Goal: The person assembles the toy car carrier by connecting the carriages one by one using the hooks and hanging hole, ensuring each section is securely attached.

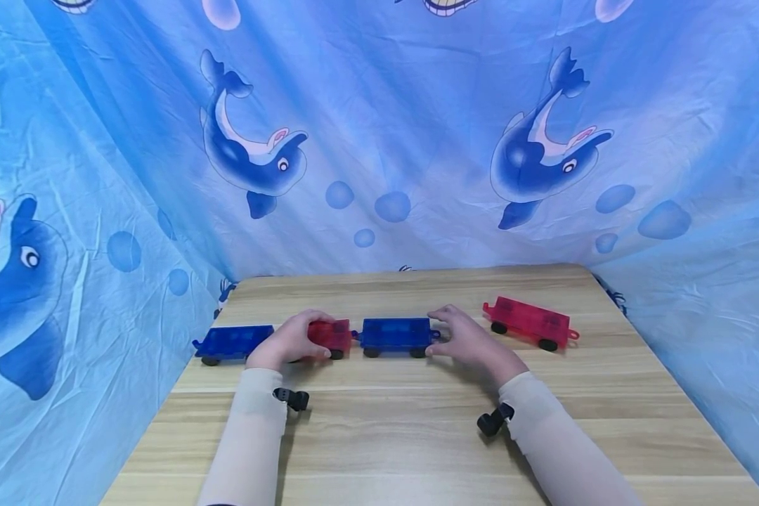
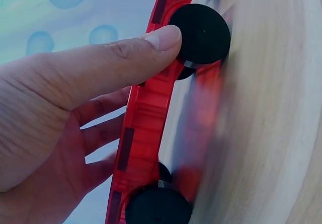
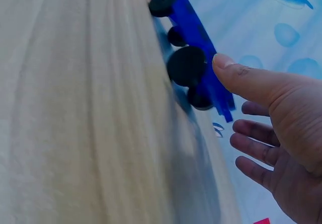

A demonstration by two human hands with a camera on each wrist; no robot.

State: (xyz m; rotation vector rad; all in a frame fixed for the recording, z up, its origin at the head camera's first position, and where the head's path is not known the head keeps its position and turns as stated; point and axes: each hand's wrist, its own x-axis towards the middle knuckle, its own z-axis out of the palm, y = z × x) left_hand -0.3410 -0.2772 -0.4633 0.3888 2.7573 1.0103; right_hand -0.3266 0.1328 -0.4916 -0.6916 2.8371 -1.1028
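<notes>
My left hand (image 1: 289, 341) grips a red toy train car (image 1: 338, 336), thumb beside a black wheel (image 2: 200, 33) and the other fingers behind the car. To its right stands a blue toy train car (image 1: 396, 334), its left end meeting the red car's hook. At that blue car's right end is my right hand (image 1: 464, 341), thumb (image 3: 241, 75) at the car's near side. Its other fingers spread loosely, their tips visible past the car's end in the right wrist view. Left of my left hand lies another blue car (image 1: 235, 342), its right end hidden by the hand.
A second red toy train car (image 1: 531, 321) stands apart at the right, slanted, with a hook at each end. All the cars are on a wood-grain table (image 1: 379, 429). A blue dolphin-print cloth (image 1: 379, 126) hangs behind the table and along both sides.
</notes>
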